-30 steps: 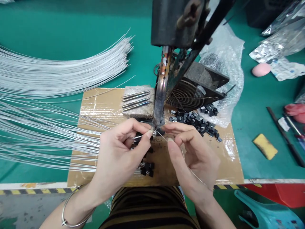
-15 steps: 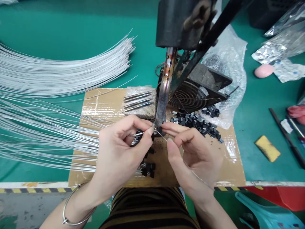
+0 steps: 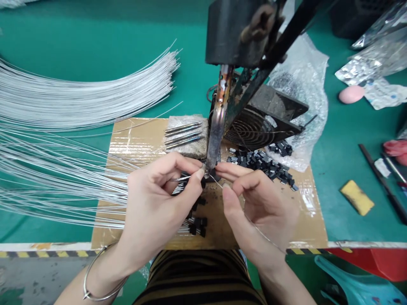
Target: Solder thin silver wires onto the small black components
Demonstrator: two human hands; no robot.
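Observation:
My left hand pinches the end of a thin grey wire between thumb and forefinger, close under the tip of a soldering iron. Whether a small part is also in that pinch is hidden by the fingertips. My right hand holds a thin strand of solder wire that runs from the iron's tip, past the thumb and down across the palm. The solder's end meets the tip area. Below my left fingers lie wires with black connectors on their ends.
Loose black connectors are heaped on the cardboard beside a black fan. Spare iron tips rest on a wrapped block. A bundle of grey wires fills the left. A yellow sponge lies right.
My left hand has shifted very slightly left, its fingertips staying at the iron's tip. My right hand and the solder wire look nearly unchanged.

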